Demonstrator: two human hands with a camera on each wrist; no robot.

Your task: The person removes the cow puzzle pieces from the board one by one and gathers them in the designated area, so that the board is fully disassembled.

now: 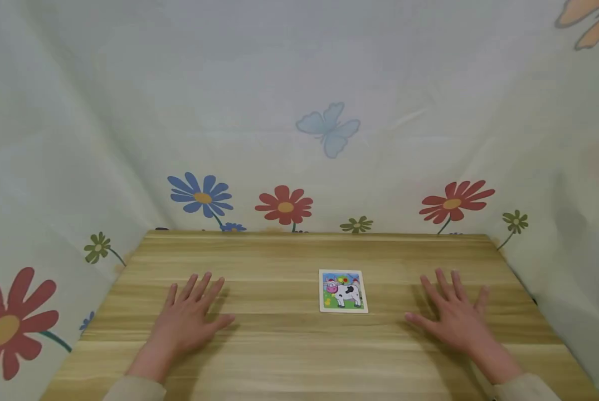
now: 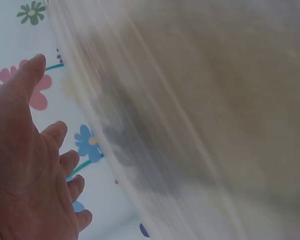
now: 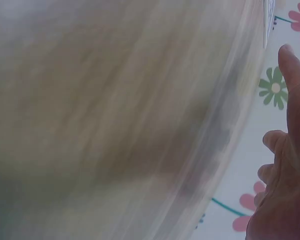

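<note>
A flat rectangular picture of a cartoon cow point(image 1: 343, 291) with a white border lies on the wooden table, right of the middle. Whether it is one piece or several cannot be made out. To its left, my left hand point(image 1: 186, 318) is spread palm down with straight fingers, holding nothing. On the other side, my right hand point(image 1: 454, 317) is spread likewise, nearer to the picture and apart from it. Each wrist view shows its palm side: the left hand point(image 2: 27, 165) and the right hand point(image 3: 290, 165) have nothing in them. Shadows fall beside both hands.
The wooden table point(image 1: 279, 356) has its far edge against a pale cloth point(image 1: 259, 111) printed with flowers and butterflies. The cloth also rises along the left and right sides. A small dark object point(image 1: 162, 229) shows at the far left corner.
</note>
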